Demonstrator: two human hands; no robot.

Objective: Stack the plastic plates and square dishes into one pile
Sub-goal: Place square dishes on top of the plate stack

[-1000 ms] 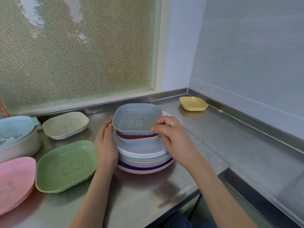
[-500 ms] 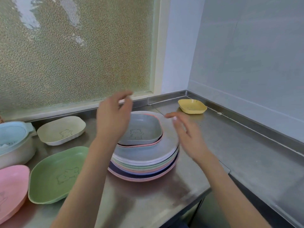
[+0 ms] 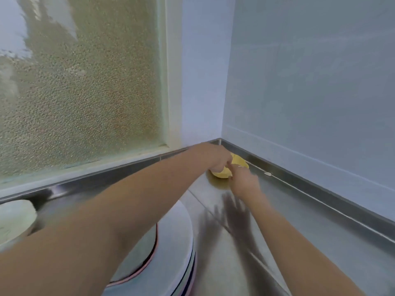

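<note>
Worktop (image 3: pixel 299 242): steel; carries everything.
Pile (image 3: pixel 177 242): near edge, under the left forearm.
Yellow dish (image 3: pixel 239 162): far corner; lift it level and clear before carrying to the pile.
Left hand (image 3: pixel 215 157): outstretched, gripping the dish's rim.
Right hand (image 3: pixel 243 182): beside the dish; grip unclear.

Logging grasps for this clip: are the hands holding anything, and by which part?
Both hands, left and right, meet at the yellow dish; the left grips its near-left rim. The right's hold cannot be told.
</note>
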